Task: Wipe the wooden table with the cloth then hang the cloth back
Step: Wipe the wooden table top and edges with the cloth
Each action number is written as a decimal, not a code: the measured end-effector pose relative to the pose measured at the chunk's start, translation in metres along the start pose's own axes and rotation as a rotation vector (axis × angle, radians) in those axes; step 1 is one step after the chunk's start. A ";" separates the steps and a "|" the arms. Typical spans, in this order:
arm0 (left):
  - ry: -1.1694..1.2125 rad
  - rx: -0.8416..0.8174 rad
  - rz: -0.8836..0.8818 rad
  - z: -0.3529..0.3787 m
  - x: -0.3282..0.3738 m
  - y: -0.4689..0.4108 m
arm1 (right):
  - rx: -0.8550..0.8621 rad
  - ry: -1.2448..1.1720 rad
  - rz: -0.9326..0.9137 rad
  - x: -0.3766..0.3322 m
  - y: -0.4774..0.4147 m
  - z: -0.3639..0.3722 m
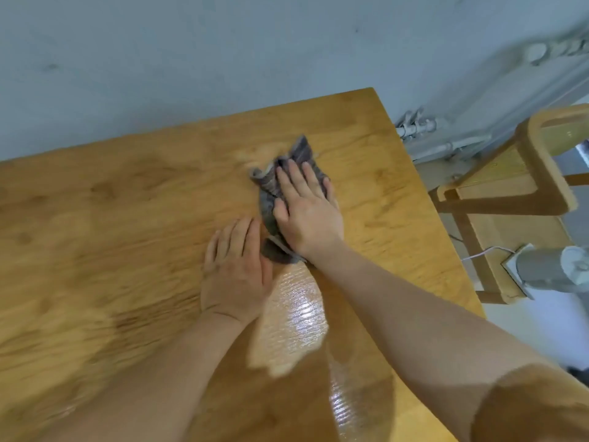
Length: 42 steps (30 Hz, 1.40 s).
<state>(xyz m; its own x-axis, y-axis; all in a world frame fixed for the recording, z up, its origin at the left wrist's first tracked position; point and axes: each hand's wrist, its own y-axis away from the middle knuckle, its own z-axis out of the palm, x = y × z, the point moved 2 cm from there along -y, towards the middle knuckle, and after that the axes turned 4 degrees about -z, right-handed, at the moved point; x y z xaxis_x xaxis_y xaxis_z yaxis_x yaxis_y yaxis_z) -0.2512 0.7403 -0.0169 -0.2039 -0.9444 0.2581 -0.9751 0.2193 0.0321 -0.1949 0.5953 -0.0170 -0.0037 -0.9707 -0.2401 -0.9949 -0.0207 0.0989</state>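
**Grey cloth under a flat palm: press evenly, overlap your passes**

Grey and crumpled, the cloth lies in the far right part of the desk, short of the far edge and well in from the right edge. Your right hand is spread open on top of it, fingers straight, pinning it by pressure and not by grip. Part of the fabric sticks out bunched beyond the fingertips and another tail trails back by the wrist. Before the next stroke, fold those loose ends under, so that more fabric meets the wood and nothing drags behind.

Your left hand rests open and flat on the bare wood just beside the cloth's near end, fingers together. It seems to be bracing you. Set it clear of the cloth's path so you don't print a wiped patch.

A glossy wet band runs between your forearms toward the near edge and looks like the damp track of a pass. The wide stretch toward the left edge shows no such sheen, so I judge most of the surface is yet to do. Work in straight lanes along the grain, each overlapping the last, and run right off the edges and the far right corner.

A wooden chair stands beyond the right edge. No place to hang the cloth is in view.
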 end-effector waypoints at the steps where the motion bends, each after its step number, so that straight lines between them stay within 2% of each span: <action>1: -0.001 -0.007 -0.005 -0.001 0.001 0.001 | -0.017 -0.003 -0.099 -0.006 0.005 0.000; 3: -0.001 -0.005 -0.011 -0.003 0.001 0.002 | -0.074 -0.011 -0.282 0.010 0.027 -0.004; 5: -0.002 -0.012 -0.008 -0.002 0.003 0.003 | -0.093 0.013 -0.359 0.058 0.050 -0.010; 7: -0.014 -0.034 -0.013 -0.003 0.003 0.005 | -0.061 0.046 -0.234 0.105 0.050 -0.023; 9: -0.033 -0.048 -0.026 -0.005 0.006 0.002 | -0.002 0.062 -0.004 0.135 0.019 -0.036; 11: -0.043 -0.066 -0.078 -0.006 0.010 -0.004 | 0.046 0.035 0.209 0.136 -0.023 -0.040; 13: -0.055 -0.065 -0.132 -0.003 0.022 -0.013 | 0.077 -0.026 0.331 0.113 -0.052 -0.036; 14: -0.060 -0.061 -0.140 -0.001 0.030 -0.021 | 0.082 -0.048 0.297 0.096 -0.056 -0.031; 18: -0.034 -0.059 -0.175 0.008 0.058 -0.051 | 0.009 -0.005 -0.198 0.048 -0.010 -0.014; 21: -0.053 -0.053 -0.200 0.015 0.062 -0.055 | -0.026 -0.015 -0.303 0.086 0.011 -0.021; 23: -0.040 -0.047 -0.211 0.017 0.063 -0.056 | 0.001 0.017 -0.215 0.113 -0.005 -0.030; 27: -0.016 -0.032 -0.226 0.017 0.065 -0.055 | 0.022 0.049 0.128 0.128 -0.073 -0.037; 30: -0.023 -0.023 -0.227 0.018 0.064 -0.058 | 0.046 0.005 0.222 0.111 -0.118 -0.036; 32: -0.028 -0.021 -0.233 0.017 0.064 -0.059 | 0.040 0.019 0.150 0.084 -0.139 -0.028; 38: -0.046 -0.022 -0.254 0.015 0.064 -0.058 | -0.075 0.049 -0.401 -0.031 -0.144 -0.005; 40: -0.051 -0.021 -0.259 0.014 0.064 -0.057 | -0.119 0.040 -0.521 -0.033 -0.141 -0.005; 42: -0.059 -0.013 -0.245 0.013 0.064 -0.058 | -0.086 0.028 -0.542 -0.006 -0.144 -0.013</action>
<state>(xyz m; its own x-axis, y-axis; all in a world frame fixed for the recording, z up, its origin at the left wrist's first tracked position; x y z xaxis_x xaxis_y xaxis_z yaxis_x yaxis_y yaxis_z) -0.2087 0.6635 -0.0147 0.0335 -0.9823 0.1844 -0.9949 -0.0152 0.0994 -0.0504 0.6005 -0.0169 0.5112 -0.8214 -0.2530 -0.8415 -0.5382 0.0468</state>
